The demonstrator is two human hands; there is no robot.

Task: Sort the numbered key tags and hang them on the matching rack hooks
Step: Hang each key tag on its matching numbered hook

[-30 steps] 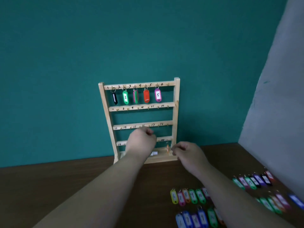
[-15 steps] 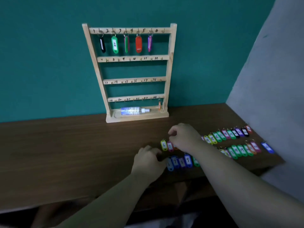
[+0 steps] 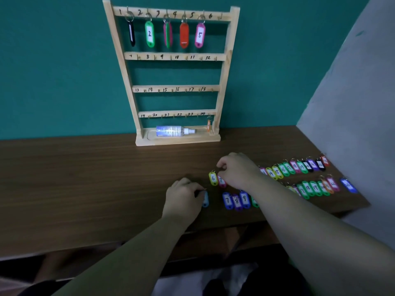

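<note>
Both your hands have come down from the foot of the rack (image 3: 175, 89) to the table (image 3: 85, 178) in the last second. Since half a second ago your left hand (image 3: 183, 197) has drawn a light-blue tag (image 3: 205, 200) toward 9 o'clock, so a gap now separates it from the blue 7 (image 3: 227, 200) at the head of the near row. That hand's fingers are curled tight on the tag's ring end; its number is hidden, so you cannot yet say which hook it wants. Your right hand (image 3: 237, 170) has hardly shifted: thumb and forefinger are pinched narrow at the top of the pink 7 (image 3: 221, 182), with the yellow 6 (image 3: 212, 178) touching it at 9 o'clock, and they seem to hold the pink one's ring, though the ring itself is covered. On the rack, at 12 o'clock from your hands, hooks 1 to 5 are filled and an orange tag (image 3: 208, 124) hangs at the bottom right. Hook 6 (image 3: 220, 17) is bare, so I judge a 6 is next. If so, the tag you want is the yellow one, not the pink; check before you lift.
</note>
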